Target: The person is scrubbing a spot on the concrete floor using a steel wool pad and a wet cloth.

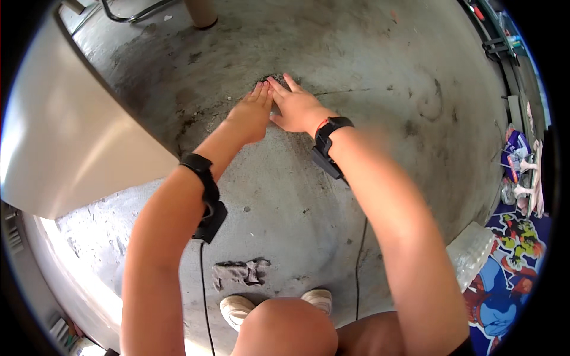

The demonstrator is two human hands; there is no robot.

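Both arms reach forward to the grey concrete floor. My left hand is open, its fingers stretched out and held close together. My right hand is open too, with its fingers spread. The fingertips of the two hands meet or nearly meet at a dark, crumbly patch of debris, partly hidden by the fingers. Neither hand shows anything in its grasp. More loose grit lies beside my left hand. A crumpled grey rag rests on the floor just in front of my shoes.
A large pale, smooth panel stands at the left. Behind it are a brown cylindrical leg and a bent metal tube. On the right are a clear plastic package, a colourful printed mat and shelving. Black cables hang from my wristbands.
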